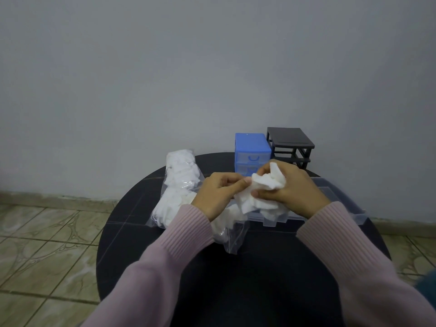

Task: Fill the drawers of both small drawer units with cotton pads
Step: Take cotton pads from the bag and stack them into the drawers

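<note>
Both hands, left hand (pixel 218 195) and right hand (pixel 291 188), grip a wad of cotton pads (pixel 260 191) over a clear drawer (pixel 335 197). I judge filling barely begun: black frame (pixel 291 143) stands drawerless.

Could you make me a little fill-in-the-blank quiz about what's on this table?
1. Both hands, left and right, hold a bunch of white ____.
2. The drawer unit with drawers in it is coloured ____.
3. The black frame stands to the ____ of it.
4. The table top is shaped ____.

Missing words: cotton pads; blue; right; round
</note>
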Demonstrator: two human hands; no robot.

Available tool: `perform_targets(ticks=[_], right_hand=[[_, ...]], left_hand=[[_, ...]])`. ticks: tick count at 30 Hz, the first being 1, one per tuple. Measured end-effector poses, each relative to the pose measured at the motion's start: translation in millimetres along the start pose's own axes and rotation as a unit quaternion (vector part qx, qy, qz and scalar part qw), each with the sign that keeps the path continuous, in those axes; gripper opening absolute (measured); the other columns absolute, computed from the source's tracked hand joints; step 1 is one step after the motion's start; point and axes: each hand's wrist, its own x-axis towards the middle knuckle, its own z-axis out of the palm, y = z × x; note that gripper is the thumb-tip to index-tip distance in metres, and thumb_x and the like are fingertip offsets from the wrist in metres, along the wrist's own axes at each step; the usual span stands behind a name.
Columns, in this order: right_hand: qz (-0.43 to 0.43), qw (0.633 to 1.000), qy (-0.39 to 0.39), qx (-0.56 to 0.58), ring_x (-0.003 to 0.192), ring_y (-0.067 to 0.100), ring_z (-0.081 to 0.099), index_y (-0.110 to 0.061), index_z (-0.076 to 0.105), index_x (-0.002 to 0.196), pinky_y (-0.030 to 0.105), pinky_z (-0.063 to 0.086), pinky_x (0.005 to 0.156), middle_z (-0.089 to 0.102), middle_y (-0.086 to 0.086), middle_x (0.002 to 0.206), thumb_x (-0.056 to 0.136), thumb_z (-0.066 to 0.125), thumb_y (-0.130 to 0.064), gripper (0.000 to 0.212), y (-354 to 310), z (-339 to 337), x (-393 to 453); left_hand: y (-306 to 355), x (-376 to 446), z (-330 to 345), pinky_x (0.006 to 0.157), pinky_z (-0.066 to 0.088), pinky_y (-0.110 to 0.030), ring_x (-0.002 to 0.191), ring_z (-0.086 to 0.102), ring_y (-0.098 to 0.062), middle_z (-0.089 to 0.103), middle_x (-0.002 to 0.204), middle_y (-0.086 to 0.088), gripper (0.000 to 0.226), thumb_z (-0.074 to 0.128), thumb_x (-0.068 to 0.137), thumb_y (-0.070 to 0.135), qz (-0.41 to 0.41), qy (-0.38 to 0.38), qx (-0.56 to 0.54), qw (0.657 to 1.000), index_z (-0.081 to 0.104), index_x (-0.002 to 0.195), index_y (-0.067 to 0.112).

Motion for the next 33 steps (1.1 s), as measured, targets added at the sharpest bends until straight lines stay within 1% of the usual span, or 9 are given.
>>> perform_targets(ticks=[3,8,11,14,16,22,26,29,33], right_hand=[[0.011,0.999,0.022,0.027,0.082,0.015,0.056,-0.015,0.057,0.088,0.031,0.045,0.070,0.061,-0.004,0.087,0.078,0.073,-0.020,0.019,6.1,-1.2,1.7],[0.077,0.985,0.029,0.153,0.089,0.017,0.058,-0.023,0.053,0.086,0.034,0.048,0.078,0.060,-0.005,0.091,0.084,0.065,-0.010,0.018,6.7,-4.0,2.7],[0.090,0.976,0.043,0.195,0.078,0.013,0.060,-0.018,0.058,0.085,0.026,0.049,0.065,0.064,-0.001,0.087,0.078,0.072,-0.013,0.016,3.3,-5.2,3.0],[0.121,0.955,0.084,0.257,0.070,0.009,0.060,-0.012,0.062,0.088,0.015,0.047,0.050,0.064,-0.002,0.082,0.076,0.073,-0.015,0.016,2.1,-5.1,2.7],[0.131,0.949,0.085,0.275,0.065,0.007,0.058,-0.014,0.061,0.079,0.011,0.045,0.044,0.063,-0.003,0.076,0.077,0.073,-0.016,0.013,1.3,-3.8,2.0],[0.097,0.971,0.034,0.215,0.069,0.007,0.058,-0.016,0.059,0.077,0.015,0.046,0.052,0.064,-0.005,0.078,0.071,0.078,-0.014,0.019,-2.7,7.7,-0.8],[0.073,0.980,0.054,0.177,0.070,0.009,0.058,-0.017,0.058,0.070,0.021,0.045,0.060,0.064,-0.004,0.075,0.067,0.081,-0.017,0.024,-1.2,13.3,-1.1],[0.083,0.979,0.058,0.177,0.073,0.015,0.058,-0.014,0.055,0.070,0.028,0.047,0.065,0.063,0.002,0.077,0.072,0.078,-0.021,0.023,1.0,16.1,0.0],[0.096,0.971,0.056,0.212,0.074,0.014,0.060,-0.015,0.059,0.078,0.024,0.048,0.062,0.065,0.000,0.082,0.078,0.072,-0.023,0.015,-0.3,16.0,0.4]], left_hand=[[-3.9,2.3,-2.8,0.073,0.048,-0.023,0.080,0.063,-0.012,0.069,0.083,-0.002,0.015,0.055,0.092,0.013,0.001,0.026,-0.001,1.000,0.069,0.092,0.008],[-5.8,4.2,-5.9,0.064,0.046,-0.023,0.077,0.061,-0.015,0.067,0.082,-0.004,0.014,0.054,0.093,0.013,-0.019,0.061,0.001,0.998,0.068,0.094,0.011],[-6.8,4.7,-7.0,0.067,0.050,-0.028,0.081,0.061,-0.019,0.066,0.082,-0.003,0.014,0.053,0.094,0.011,-0.025,0.097,-0.006,0.995,0.066,0.093,0.014],[-6.0,4.8,-8.2,0.071,0.054,-0.030,0.084,0.061,-0.018,0.065,0.087,-0.003,0.018,0.049,0.095,0.006,-0.050,0.118,-0.047,0.991,0.063,0.105,0.007],[-5.9,4.8,-7.9,0.075,0.055,-0.030,0.084,0.062,-0.018,0.065,0.088,-0.005,0.021,0.048,0.095,0.001,-0.067,0.119,-0.082,0.987,0.060,0.111,0.001],[-2.2,2.9,-2.6,0.062,0.054,-0.017,0.077,0.061,-0.012,0.065,0.088,-0.005,0.023,0.047,0.094,0.001,-0.077,0.075,-0.117,0.987,0.059,0.114,0.000],[-1.2,0.3,0.3,0.064,0.054,-0.019,0.085,0.063,-0.018,0.066,0.096,-0.009,0.022,0.052,0.094,0.008,-0.061,0.051,-0.113,0.990,0.061,0.112,0.002],[-1.4,-0.4,1.6,0.061,0.053,-0.017,0.081,0.062,-0.015,0.065,0.091,-0.008,0.022,0.048,0.096,0.009,-0.063,0.057,-0.110,0.990,0.062,0.110,0.000],[-1.4,1.3,2.7,0.066,0.053,-0.019,0.081,0.061,-0.015,0.065,0.088,-0.005,0.021,0.046,0.097,0.012,-0.067,0.055,-0.110,0.990,0.062,0.108,0.003]])
